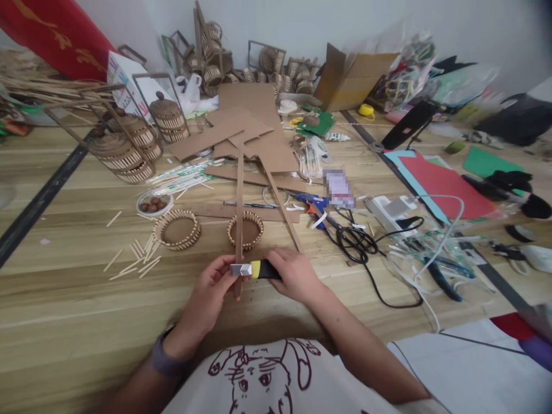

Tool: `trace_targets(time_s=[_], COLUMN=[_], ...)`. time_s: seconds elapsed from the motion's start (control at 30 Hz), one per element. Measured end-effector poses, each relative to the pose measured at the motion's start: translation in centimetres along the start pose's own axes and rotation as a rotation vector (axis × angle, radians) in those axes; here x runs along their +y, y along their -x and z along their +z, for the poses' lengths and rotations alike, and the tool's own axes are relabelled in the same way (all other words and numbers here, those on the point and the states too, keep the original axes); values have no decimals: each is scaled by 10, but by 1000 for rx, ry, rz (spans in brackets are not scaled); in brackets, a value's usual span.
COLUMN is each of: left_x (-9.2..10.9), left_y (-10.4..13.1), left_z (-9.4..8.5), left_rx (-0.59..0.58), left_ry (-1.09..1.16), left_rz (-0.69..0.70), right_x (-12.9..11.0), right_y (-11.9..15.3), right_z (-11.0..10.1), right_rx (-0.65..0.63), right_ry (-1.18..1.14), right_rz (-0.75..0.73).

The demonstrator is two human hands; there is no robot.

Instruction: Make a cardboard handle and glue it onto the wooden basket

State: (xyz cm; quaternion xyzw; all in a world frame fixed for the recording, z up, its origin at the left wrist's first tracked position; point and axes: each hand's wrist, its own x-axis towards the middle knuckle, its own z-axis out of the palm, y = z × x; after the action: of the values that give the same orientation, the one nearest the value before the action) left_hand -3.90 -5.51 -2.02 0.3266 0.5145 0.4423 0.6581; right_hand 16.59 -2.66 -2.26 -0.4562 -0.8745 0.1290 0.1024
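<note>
My left hand [217, 283] grips the near end of a long narrow cardboard strip [240, 201], which points away from me. In my right hand [293, 272] is a cutter with a black and yellow handle [264, 269]; its grey metal head lies across the strip beside my left fingertips. Beneath the strip, just beyond my hands, sits a small round basket [254, 237] edged with short sticks. A larger round basket [177, 229] is to its left. A second cardboard strip [280, 207] slants down to my right hand.
Loose sticks [137, 257] and a bowl of brown balls [154, 204] lie left. Cardboard sheets [259, 123] spread behind. A blue glue gun [311, 200], scissors, black cable [360, 244], power strip [388, 213] and pliers [443, 279] are right. Lidded baskets [166, 118] stand back left.
</note>
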Motion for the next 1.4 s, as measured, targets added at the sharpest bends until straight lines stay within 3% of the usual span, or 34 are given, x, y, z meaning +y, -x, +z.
trace_targets(time_s=[0.3, 0.93, 1.4], left_x=[-3, 0, -4], left_y=[2, 3, 0], left_z=[-3, -2, -5], left_rx=[-45, -57, -88], left_ry=[-120, -31, -32], left_rz=[110, 35, 77], right_x=[2, 11, 7], right_y=[0, 0, 0], right_z=[-6, -9, -4], right_rx=[-52, -31, -5], right_ry=[38, 91, 46], right_rz=[36, 64, -8])
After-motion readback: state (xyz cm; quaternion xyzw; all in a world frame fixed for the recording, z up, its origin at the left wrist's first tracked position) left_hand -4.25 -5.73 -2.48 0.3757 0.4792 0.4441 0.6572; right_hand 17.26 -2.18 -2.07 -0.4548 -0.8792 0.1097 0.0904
